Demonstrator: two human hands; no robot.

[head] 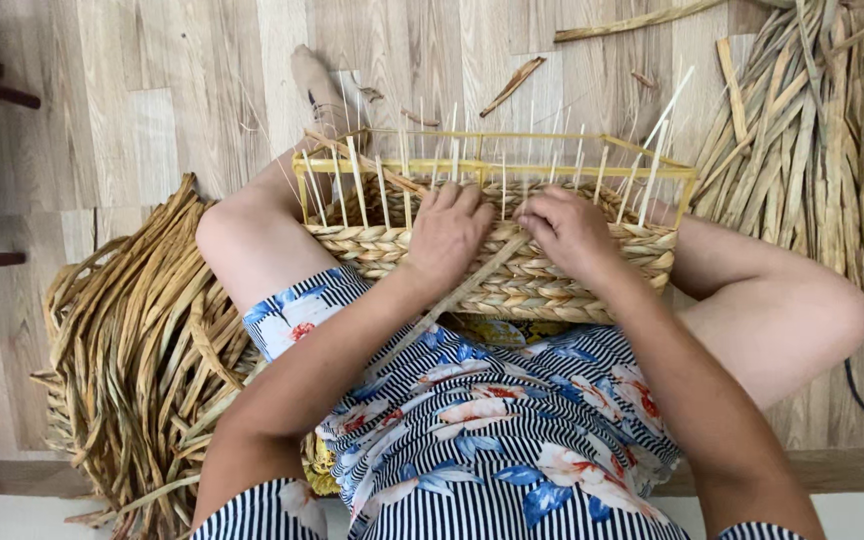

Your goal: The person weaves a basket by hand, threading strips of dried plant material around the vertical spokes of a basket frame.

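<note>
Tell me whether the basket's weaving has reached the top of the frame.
No, the woven rows of the basket stop partway up, leaving the thin upright sticks bare below the top rail.

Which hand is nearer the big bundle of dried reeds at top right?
Right. The right hand rests on the woven basket toward the reed bundle; the left hand sits farther from it, mid-basket.

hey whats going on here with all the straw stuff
A person seated on a wooden floor is weaving a basket held between their knees. The left hand and right hand both press on the braided wall where a loose strand trails toward the lap. Thin upright stakes and a yellow frame rise above the woven rows. Bundles of dried fibre lie on either side.
</note>
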